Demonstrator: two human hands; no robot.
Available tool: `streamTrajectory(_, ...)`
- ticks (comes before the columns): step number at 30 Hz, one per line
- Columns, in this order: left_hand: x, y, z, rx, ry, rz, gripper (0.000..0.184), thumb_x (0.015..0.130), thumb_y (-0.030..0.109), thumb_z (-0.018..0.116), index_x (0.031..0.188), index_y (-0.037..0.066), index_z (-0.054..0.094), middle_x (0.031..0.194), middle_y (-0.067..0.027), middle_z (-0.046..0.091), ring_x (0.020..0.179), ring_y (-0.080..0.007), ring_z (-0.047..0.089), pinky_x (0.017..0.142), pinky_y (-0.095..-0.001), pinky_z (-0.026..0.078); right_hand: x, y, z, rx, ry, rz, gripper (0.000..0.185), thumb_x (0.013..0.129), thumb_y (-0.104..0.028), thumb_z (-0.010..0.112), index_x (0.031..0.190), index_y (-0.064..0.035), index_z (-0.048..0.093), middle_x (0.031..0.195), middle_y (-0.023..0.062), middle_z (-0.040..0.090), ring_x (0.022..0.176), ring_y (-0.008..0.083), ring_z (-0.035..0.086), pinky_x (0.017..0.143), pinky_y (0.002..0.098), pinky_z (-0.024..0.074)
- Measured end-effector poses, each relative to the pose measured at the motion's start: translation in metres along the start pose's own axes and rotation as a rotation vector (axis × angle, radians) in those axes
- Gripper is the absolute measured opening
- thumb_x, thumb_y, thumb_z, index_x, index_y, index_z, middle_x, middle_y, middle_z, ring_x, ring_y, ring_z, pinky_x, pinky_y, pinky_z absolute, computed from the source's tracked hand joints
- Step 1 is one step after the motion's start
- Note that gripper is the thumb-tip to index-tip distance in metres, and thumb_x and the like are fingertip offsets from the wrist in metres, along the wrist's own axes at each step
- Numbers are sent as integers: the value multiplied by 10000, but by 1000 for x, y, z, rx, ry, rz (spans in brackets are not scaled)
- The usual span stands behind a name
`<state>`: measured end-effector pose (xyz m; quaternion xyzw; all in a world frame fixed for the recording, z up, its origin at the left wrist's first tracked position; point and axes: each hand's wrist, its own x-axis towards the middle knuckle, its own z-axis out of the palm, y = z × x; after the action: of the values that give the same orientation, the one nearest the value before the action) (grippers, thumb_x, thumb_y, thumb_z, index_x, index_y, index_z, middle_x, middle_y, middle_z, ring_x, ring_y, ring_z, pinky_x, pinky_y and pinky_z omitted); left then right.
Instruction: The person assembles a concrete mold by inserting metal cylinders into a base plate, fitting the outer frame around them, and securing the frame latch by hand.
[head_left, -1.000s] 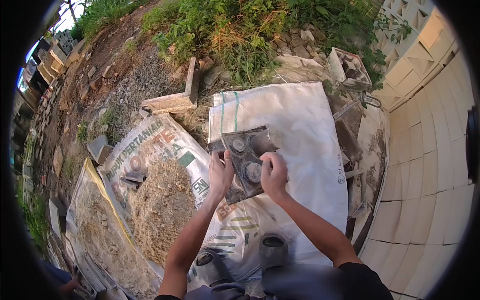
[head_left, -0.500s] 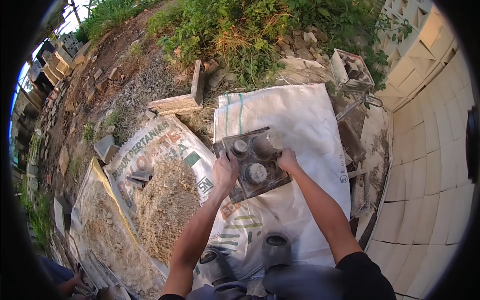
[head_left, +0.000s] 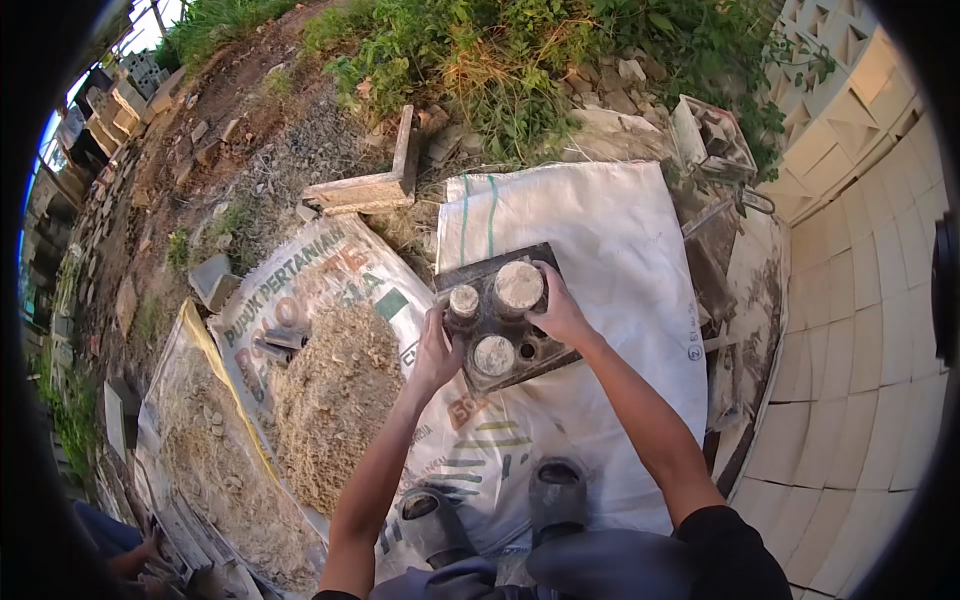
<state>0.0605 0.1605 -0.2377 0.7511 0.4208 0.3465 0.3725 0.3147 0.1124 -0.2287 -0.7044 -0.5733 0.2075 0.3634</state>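
Note:
A dark square mould plate (head_left: 550, 357) lies on the white sack (head_left: 610, 220) in front of my feet. Three upright cylinders with pale, dusty tops stand on it: a large one (head_left: 519, 287), a small one (head_left: 464, 301) and a medium one (head_left: 494, 355). My right hand (head_left: 562, 308) curls its fingers round the right side of the large cylinder. At the plate's left edge, beside the small cylinder, is my left hand (head_left: 436, 350), fingers bent against the edge. A small round hole shows in the plate near the medium cylinder.
Left of the plate a heap of sandy material (head_left: 335, 400) lies on a printed sack (head_left: 300, 262), with dark tube pieces (head_left: 282, 340). An L-shaped wooden piece (head_left: 365, 188) lies beyond. A box of rubble (head_left: 715, 140) stands back right. Another person's hand (head_left: 150, 545) shows lower left.
The large cylinder, tilted before, now stands upright. My right hand has moved from the plate's right edge to this cylinder. The plate has shifted slightly in view.

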Motion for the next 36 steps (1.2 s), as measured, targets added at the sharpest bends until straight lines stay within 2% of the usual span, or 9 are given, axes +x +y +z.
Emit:
streamTrajectory(3, 16, 0, 14, 108, 11, 134, 527, 781, 121, 710, 1233, -14, 476, 1178, -228, 552, 1090, -403, 539, 944, -459, 433, 3, -22, 11, 190, 6, -71, 1049, 597, -282, 911, 1400, -39, 282, 1354, 221, 461, 1290, 336, 446, 1077, 397, 368)
streamTrajectory(8, 34, 6, 20, 220, -1, -27, 523, 767, 205, 756, 1181, 3, 508, 1087, -221, 609, 1055, -412, 564, 874, -468, 463, -1, -27, 10, 118, 96, 15, 969, 632, -261, 891, 1345, 17, 296, 1232, 245, 539, 1151, 392, 543, 974, 424, 444)
streamTrajectory(11, 42, 14, 22, 156, -44, -129, 512, 788, 200, 741, 1189, 14, 482, 1041, -236, 625, 977, -440, 594, 800, -489, 486, 3, -17, 10, 58, 235, -84, 885, 646, -299, 888, 1283, 9, 357, 1125, 219, 610, 1049, 355, 620, 885, 424, 495)
streamTrajectory(13, 58, 10, 27, 123, -64, -214, 514, 800, 193, 732, 1201, 19, 461, 1013, -243, 633, 940, -454, 604, 765, -501, 494, 11, -15, 8, 59, 235, -62, 891, 643, -294, 886, 1284, 15, 350, 1126, 223, 601, 1044, 370, 611, 885, 431, 489)
streamTrajectory(15, 73, 5, 35, 113, -50, 30, 536, 821, 196, 716, 1229, 21, 417, 974, -256, 640, 902, -471, 609, 724, -516, 494, 15, -11, 1, 56, 248, -7, 902, 639, -286, 881, 1285, 28, 337, 1126, 233, 583, 1036, 401, 593, 884, 445, 478)
streamTrajectory(23, 69, -5, 33, 155, -86, -27, 600, 848, 284, 707, 1259, 17, 362, 913, -241, 651, 785, -446, 641, 635, -502, 504, 18, -4, -5, -38, 87, -28, 959, 649, -309, 872, 1343, 43, 312, 1224, 271, 547, 1155, 405, 549, 978, 434, 454)
streamTrajectory(29, 47, 3, 25, 217, -58, -69, 579, 829, 309, 729, 1220, 33, 404, 897, -228, 661, 789, -429, 653, 640, -504, 510, 18, -11, -14, 31, -39, -30, 1002, 639, -298, 878, 1377, 29, 284, 1283, 276, 518, 1203, 404, 518, 1002, 430, 440)
streamTrajectory(32, 50, 4, 24, 163, -111, -112, 568, 807, 301, 747, 1213, 48, 439, 999, -237, 648, 864, -421, 646, 721, -487, 516, 13, -11, -13, 23, -18, -47, 997, 674, -288, 864, 1397, 4, 243, 1258, 263, 526, 1181, 416, 515, 1001, 434, 420)
streamTrajectory(36, 46, -4, -14, 161, -132, 96, 490, 821, 169, 706, 1239, 67, 472, 1099, -203, 614, 1070, -380, 581, 880, -439, 484, 10, -25, -26, -179, 63, -178, 741, 729, 82, 622, 1396, -32, 321, 1318, 209, 454, 1244, 397, 431, 1046, 431, 373)
